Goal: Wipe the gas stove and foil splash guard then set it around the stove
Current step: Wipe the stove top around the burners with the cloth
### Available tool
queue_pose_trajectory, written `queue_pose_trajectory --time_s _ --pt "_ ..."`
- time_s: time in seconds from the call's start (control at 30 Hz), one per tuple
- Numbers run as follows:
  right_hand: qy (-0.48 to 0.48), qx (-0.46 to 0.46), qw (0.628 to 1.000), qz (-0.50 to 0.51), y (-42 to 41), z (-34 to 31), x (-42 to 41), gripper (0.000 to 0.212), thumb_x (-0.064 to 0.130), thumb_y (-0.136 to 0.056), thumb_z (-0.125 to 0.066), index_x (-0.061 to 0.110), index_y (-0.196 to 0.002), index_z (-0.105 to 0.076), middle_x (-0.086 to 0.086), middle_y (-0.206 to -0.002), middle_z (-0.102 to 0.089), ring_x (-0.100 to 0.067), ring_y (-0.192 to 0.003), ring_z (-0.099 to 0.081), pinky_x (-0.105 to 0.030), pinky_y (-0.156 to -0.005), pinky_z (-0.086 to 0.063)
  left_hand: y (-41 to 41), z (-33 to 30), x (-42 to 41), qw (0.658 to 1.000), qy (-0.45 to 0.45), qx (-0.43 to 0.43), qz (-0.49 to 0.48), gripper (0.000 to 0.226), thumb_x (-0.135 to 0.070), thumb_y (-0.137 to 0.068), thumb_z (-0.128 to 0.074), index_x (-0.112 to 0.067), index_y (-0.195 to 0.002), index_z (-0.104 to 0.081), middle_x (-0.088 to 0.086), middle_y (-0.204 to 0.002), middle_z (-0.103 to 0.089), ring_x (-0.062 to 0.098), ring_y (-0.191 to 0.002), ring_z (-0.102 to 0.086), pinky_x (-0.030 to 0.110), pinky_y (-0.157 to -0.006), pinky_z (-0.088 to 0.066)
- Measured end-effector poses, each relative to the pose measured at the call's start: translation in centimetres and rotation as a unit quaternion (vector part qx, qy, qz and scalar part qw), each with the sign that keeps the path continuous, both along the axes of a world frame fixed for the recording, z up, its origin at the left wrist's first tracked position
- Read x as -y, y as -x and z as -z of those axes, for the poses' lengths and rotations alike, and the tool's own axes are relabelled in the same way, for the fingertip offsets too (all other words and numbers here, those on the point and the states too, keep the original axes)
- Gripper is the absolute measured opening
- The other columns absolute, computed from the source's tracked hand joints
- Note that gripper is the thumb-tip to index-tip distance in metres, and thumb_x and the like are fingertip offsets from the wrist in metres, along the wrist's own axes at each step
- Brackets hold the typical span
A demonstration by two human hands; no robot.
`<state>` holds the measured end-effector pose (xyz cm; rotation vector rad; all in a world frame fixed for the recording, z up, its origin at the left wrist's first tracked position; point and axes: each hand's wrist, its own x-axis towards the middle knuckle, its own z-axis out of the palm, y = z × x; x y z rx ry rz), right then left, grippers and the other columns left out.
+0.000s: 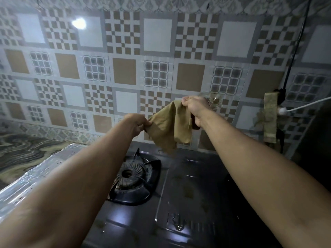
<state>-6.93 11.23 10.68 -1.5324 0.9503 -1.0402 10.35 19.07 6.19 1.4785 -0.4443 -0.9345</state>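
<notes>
A tan cloth [170, 122] hangs in the air above the back of the dark gas stove [193, 190]. My left hand [138, 123] pinches its left corner. My right hand [194, 110] grips its upper right part, raised a little higher near the tiled wall. The cloth droops between both hands. Below them the stove's left burner [130, 175] with its black pan support is in view. The foil splash guard [35, 174] lies flat on the counter to the left of the stove, partly hidden by my left forearm.
A patterned tile wall [125, 68] stands close behind the stove. At the right a second cloth [269, 119] hangs by a socket with a white plug [283, 110] and a black cable [293, 51]. A marbled counter [21, 151] lies at the left.
</notes>
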Motion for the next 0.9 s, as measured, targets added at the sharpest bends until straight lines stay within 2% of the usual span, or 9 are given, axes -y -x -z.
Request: queue_pose_trajectory --time_s 0.17,0.27,0.33,0.4,0.47,0.6,0.7,0.8,0.9 --pt "0.081 -0.026 0.995 0.05 0.7 -0.9 -0.7 0.005 0.019 -0.087 -0.068 0.018 -0.083 -0.07 0.0 -0.089 -0.067 -0.019 -0.094 -0.061 -0.034 -0.085 -0.051 0.8 -0.9 -3.4 0.98 -0.06 -0.103 0.162 0.067 0.009 -0.082 -0.064 0.014 -0.14 -0.03 0.028 -0.116 -0.057 0.037 -0.079 -0.071 0.038 -0.054 -0.061" --pt "0.126 -0.039 0.991 0.029 1.3 -1.5 -0.9 0.008 0.009 -0.089 -0.066 0.016 -0.09 -0.07 -0.001 -0.093 -0.067 -0.016 -0.094 -0.063 -0.021 -0.073 -0.051 1.1 -0.3 -3.4 0.945 -0.04 -0.289 0.145 0.091 -0.002 -0.079 -0.068 0.013 -0.141 -0.003 0.041 -0.139 -0.023 0.058 -0.088 -0.061 0.055 -0.052 -0.057" --pt "0.157 -0.071 0.985 0.01 1.9 -2.1 -1.3 0.022 0.005 -0.087 -0.068 0.012 -0.108 -0.068 -0.003 -0.103 -0.064 -0.015 -0.093 -0.063 -0.012 -0.068 -0.05 2.0 0.4 -3.1 0.932 -0.041 -0.345 0.106 0.089 -0.007 -0.082 -0.067 0.0 -0.147 -0.006 0.04 -0.14 -0.013 0.066 -0.091 -0.053 0.061 -0.052 -0.055" --pt "0.172 -0.094 0.981 -0.003 2.5 -2.5 -1.8 0.041 0.0 -0.084 -0.069 0.011 -0.123 -0.061 -0.003 -0.108 -0.058 -0.007 -0.079 -0.059 -0.005 -0.051 -0.043 2.7 1.3 -2.4 0.916 -0.031 -0.38 0.12 0.082 -0.009 -0.084 -0.066 -0.004 -0.147 -0.015 0.039 -0.136 -0.024 0.065 -0.093 -0.055 0.06 -0.058 -0.057" --pt "0.166 -0.1 0.981 -0.02 3.1 -2.9 -2.2 0.054 -0.007 -0.081 -0.066 0.012 -0.13 -0.055 -0.004 -0.11 -0.055 -0.005 -0.071 -0.056 -0.009 -0.045 -0.043 3.6 1.9 -2.1 0.901 -0.009 -0.403 0.164 0.071 -0.013 -0.086 -0.066 0.002 -0.142 -0.024 0.032 -0.121 -0.049 0.051 -0.09 -0.064 0.054 -0.065 -0.059" --pt "0.142 -0.12 0.982 -0.044 4.9 -3.1 -2.3 0.067 -0.01 -0.077 -0.062 0.019 -0.136 -0.051 -0.011 -0.107 -0.058 -0.019 -0.074 -0.061 -0.023 -0.049 -0.052 5.3 1.5 -2.2 0.937 0.001 -0.316 0.149 0.038 -0.013 -0.086 -0.066 0.001 -0.119 -0.053 0.015 -0.087 -0.067 0.029 -0.07 -0.069 0.041 -0.061 -0.06" --pt "0.171 -0.177 0.969 -0.034 6.2 -3.1 -2.0 0.053 -0.007 -0.08 -0.061 0.018 -0.126 -0.06 -0.007 -0.104 -0.06 -0.023 -0.086 -0.063 -0.025 -0.058 -0.055 4.8 0.9 -2.0 0.977 0.039 -0.195 0.08 0.019 -0.008 -0.088 -0.064 -0.001 -0.106 -0.062 0.01 -0.097 -0.064 0.02 -0.082 -0.062 0.036 -0.083 -0.056" --pt "0.201 -0.231 0.952 0.003 7.1 -2.5 -1.5 0.037 -0.004 -0.082 -0.063 0.016 -0.112 -0.069 -0.004 -0.101 -0.063 -0.021 -0.092 -0.062 -0.024 -0.064 -0.054 4.0 -0.6 -2.1 0.994 0.1 -0.032 0.017 0.017 -0.006 -0.088 -0.064 -0.011 -0.104 -0.064 0.006 -0.106 -0.061 0.013 -0.08 -0.055 0.025 -0.072 -0.049" --pt "0.183 -0.21 0.96 0.018 7.2 -1.7 -0.9 0.028 0.0 -0.083 -0.068 0.016 -0.105 -0.072 -0.004 -0.103 -0.067 -0.018 -0.096 -0.062 -0.025 -0.075 -0.055 3.1 -2.4 -2.5 0.985 0.143 0.093 -0.021 0.025 -0.001 -0.087 -0.065 -0.016 -0.105 -0.069 0.005 -0.109 -0.066 0.02 -0.101 -0.06 0.03 -0.083 -0.052"
